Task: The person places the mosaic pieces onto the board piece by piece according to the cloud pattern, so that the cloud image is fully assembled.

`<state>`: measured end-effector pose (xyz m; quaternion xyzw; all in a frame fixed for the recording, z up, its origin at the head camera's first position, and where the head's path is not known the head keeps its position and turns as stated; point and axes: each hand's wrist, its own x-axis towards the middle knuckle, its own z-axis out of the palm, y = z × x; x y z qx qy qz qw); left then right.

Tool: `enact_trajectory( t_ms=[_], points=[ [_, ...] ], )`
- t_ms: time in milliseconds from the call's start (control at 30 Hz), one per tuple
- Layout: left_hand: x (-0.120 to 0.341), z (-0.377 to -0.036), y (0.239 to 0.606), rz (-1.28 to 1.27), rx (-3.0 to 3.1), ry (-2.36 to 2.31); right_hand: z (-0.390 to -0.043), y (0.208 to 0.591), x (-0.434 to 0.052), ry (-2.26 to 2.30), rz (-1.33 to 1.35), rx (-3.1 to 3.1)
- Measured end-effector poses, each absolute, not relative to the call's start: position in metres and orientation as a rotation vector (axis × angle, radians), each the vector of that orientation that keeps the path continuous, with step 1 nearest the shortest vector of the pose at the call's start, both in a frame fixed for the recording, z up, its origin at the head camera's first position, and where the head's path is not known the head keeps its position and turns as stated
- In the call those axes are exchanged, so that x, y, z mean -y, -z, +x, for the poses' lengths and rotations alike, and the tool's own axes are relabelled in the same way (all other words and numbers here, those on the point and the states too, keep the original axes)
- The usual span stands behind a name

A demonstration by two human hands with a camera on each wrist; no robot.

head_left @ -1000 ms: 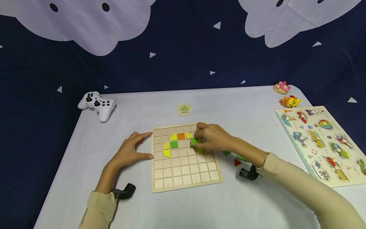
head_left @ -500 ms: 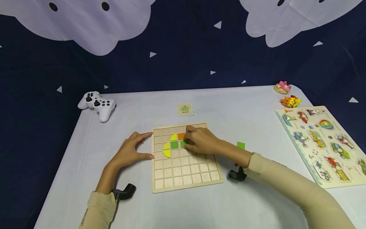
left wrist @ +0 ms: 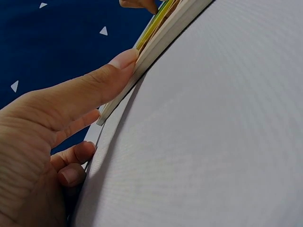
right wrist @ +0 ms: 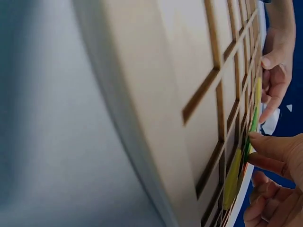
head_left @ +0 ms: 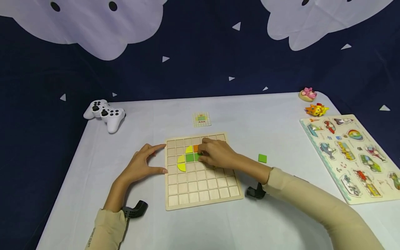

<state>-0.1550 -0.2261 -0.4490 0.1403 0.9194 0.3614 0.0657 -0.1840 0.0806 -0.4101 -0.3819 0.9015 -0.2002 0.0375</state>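
Note:
My right hand [head_left: 217,152] pinches a green square tile [head_left: 197,157] down at the wooden grid board [head_left: 203,203], just right of another green square [head_left: 189,157]. Its thumb and finger meet at the tile's edge in the right wrist view. An orange square [head_left: 196,148] sits directly above, partly covered by the fingers. Yellow rounded pieces [head_left: 181,167] lie in cells to the left, and another yellow piece [right wrist: 232,179] shows near the right fingers. My left hand [head_left: 142,165] has thumb and index spread, their tips touching the board's left edge.
A small printed pattern card [head_left: 202,119] lies behind the board. One loose green square [head_left: 262,158] is to the right. Farther right are a picture puzzle [head_left: 337,163] and two small figurines, the yellow one [head_left: 317,110] nearer. A white game controller [head_left: 105,114] sits back left.
My right hand has moved left across the board, carrying the green tile beside the other green square and lowering it there. The left hand stays at the board's edge.

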Motion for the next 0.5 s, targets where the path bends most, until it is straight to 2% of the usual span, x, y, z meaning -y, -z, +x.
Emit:
enact_trajectory(
  t_ms=[233, 500],
  points=[
    [0.226, -0.154, 0.450, 0.420, -2.769, -1.086, -0.178, 0.400, -0.096, 0.674, -1.140, -2.853],
    [0.227, -0.155, 0.449, 0.429, -2.772, -1.083, -0.177, 0.387, -0.144, 0.672, -0.943, -2.940]
  ],
)
